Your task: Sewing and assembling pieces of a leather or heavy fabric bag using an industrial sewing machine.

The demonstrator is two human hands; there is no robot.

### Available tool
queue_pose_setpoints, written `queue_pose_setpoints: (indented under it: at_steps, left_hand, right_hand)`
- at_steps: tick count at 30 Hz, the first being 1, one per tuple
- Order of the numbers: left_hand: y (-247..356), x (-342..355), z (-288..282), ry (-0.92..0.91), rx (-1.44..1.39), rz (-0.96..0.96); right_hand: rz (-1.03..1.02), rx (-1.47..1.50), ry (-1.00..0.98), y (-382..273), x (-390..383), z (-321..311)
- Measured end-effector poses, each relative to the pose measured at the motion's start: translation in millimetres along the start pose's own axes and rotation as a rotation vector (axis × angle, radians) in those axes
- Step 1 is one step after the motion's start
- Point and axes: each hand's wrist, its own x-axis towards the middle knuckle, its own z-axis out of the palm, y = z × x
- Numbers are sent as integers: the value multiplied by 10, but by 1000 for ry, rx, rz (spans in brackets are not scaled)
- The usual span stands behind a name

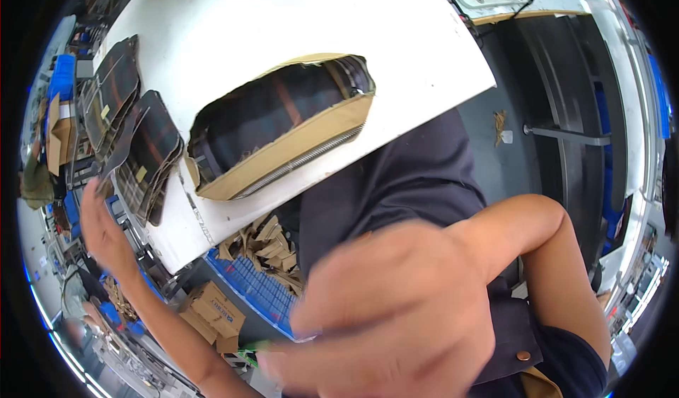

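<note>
A tan-edged bag piece with dark plaid lining (276, 115) and a zipper along its near side lies on the white table (424, 37). Left of it, plaid fabric pieces (152, 140) with small yellow tags overlap at the table's edge. My left hand (106, 228) reaches up to their outer edge, fingers extended; whether they grip the fabric is unclear. My right hand (382, 313) is large and blurred close to the camera, below the table's front edge. A small green item (251, 352) shows by its fingers; I cannot tell whether it is held.
Below the table sit a blue plastic crate (247, 281) with tan scraps and a cardboard box (209, 313). Two other people (35, 179) (74, 299) are at the far left among boxes and benches. A dark metal frame (566, 134) stands at the right.
</note>
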Motion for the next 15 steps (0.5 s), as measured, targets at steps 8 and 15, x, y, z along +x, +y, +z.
queue_pose_setpoints:
  at_steps: [8, 15]
  left_hand:
    - [1778, 88, -840, -89, 70, 618]
    - [1793, 437, 101, -506, -480, 484]
  right_hand:
    - [-160, -570, -207, 385, 121, 17]
    - [205, -497, -799, 754, -1, -744]
